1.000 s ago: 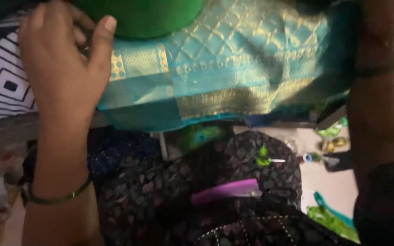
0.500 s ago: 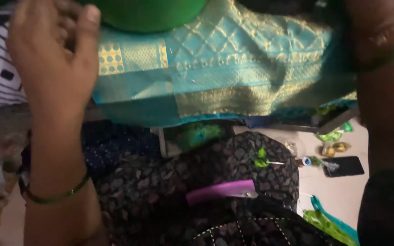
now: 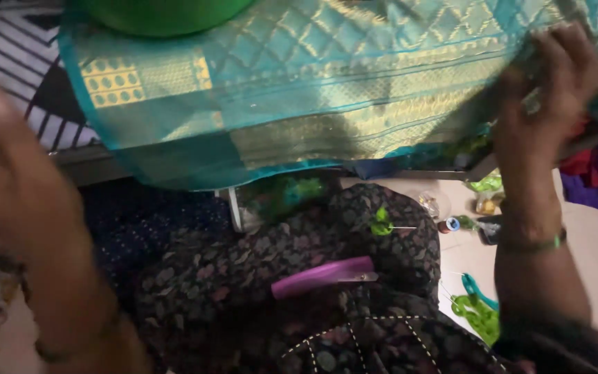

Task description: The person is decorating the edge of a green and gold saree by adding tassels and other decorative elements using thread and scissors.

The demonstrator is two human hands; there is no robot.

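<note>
A teal and gold brocade cloth (image 3: pixel 299 90) lies spread across the work surface from 10 to 2 o'clock, its near edge hanging over the front, while the right hand (image 3: pixel 548 97) closes its fingers on the cloth's far-right edge at 2 o'clock. The left hand (image 3: pixel 15 187), blurred at 9 o'clock, is off the cloth; whether its fingers are open cannot be told. By the look of it the spreading is largely done, the right side unsettled, with a green round object (image 3: pixel 160 12) resting on the top edge at 12 and a purple clip (image 3: pixel 323 275) lying on the dark floral lap (image 3: pixel 243 277) at 6.

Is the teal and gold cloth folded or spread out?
Folded: the teal and gold cloth shows stacked layers along its lower edge, under the right hand.
</note>
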